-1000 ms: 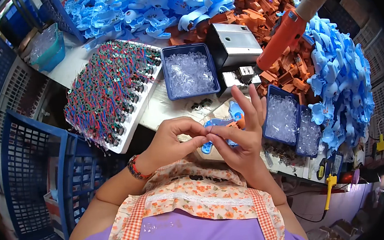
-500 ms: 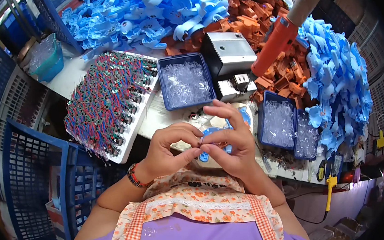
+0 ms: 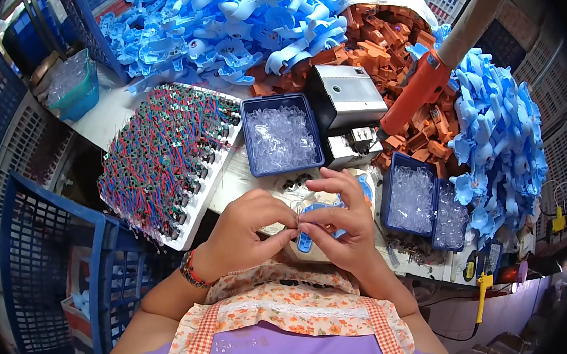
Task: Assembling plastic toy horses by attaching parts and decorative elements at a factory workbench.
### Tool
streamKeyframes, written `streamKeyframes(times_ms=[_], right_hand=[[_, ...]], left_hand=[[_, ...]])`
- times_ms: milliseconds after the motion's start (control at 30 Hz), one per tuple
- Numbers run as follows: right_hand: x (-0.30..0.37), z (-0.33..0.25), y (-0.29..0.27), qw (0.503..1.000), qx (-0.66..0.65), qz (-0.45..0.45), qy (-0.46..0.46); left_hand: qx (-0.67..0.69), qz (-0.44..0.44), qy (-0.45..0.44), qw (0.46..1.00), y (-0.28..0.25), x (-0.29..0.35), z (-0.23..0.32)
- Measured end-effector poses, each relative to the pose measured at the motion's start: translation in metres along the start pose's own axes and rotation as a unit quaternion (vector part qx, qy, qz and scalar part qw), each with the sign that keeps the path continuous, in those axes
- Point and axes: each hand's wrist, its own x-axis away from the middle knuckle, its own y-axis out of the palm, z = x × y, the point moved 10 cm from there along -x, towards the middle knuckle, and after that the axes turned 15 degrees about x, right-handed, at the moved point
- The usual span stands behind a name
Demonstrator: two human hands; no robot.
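Note:
My left hand [image 3: 251,231] and my right hand [image 3: 344,224] meet fingertip to fingertip in front of my apron. Each pinches with thumb and index finger at the same spot. A hair-thin, wire-like strand seems to stick up between the tips, but the piece itself is too small and covered to name. The other fingers of my right hand are raised and spread apart; those of my left are curled in. Just under the fingers lies a light blue moulded plastic part [image 3: 305,242], with orange beside it, mostly hidden by my right hand.
Left stands a white foam tray [image 3: 184,240] of wired circuit boards. Blue bins [image 3: 252,159] [image 3: 388,218] hold clear plastic pieces. A metal-cased device [image 3: 351,95] stands behind, below an orange-wrapped pole [image 3: 415,92]. Blue shells [image 3: 235,25] and orange parts [image 3: 439,124] are heaped around; a blue crate [image 3: 99,283] is left.
The view has shifted, so the table things sit slightly lower in the picture. My hands stay joined at the fingertips, with the left fingers now curled more closely and turned a little.

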Motion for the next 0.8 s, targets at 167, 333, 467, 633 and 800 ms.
streamKeyframes(times_ms=[167,333,467,633,800], right_hand=[[0.001,-0.003,0.001,1.000,0.001,-0.008,-0.004],[0.003,-0.006,-0.003,1.000,-0.022,0.007,-0.008],[0.007,-0.005,-0.007,1.000,-0.025,0.018,-0.006],[0.013,0.007,-0.004,0.999,-0.030,0.026,0.017],[0.023,0.017,-0.003,0.998,-0.031,0.029,0.048]], left_hand=[[-0.060,-0.026,0.065,0.996,0.002,-0.002,0.018],[0.108,-0.026,-0.025,0.994,0.003,0.007,-0.005],[0.119,-0.009,-0.056,0.991,0.006,0.008,-0.017],[0.160,0.015,-0.083,0.984,0.011,0.004,-0.026],[0.103,0.001,-0.072,0.992,0.011,0.002,-0.025]])
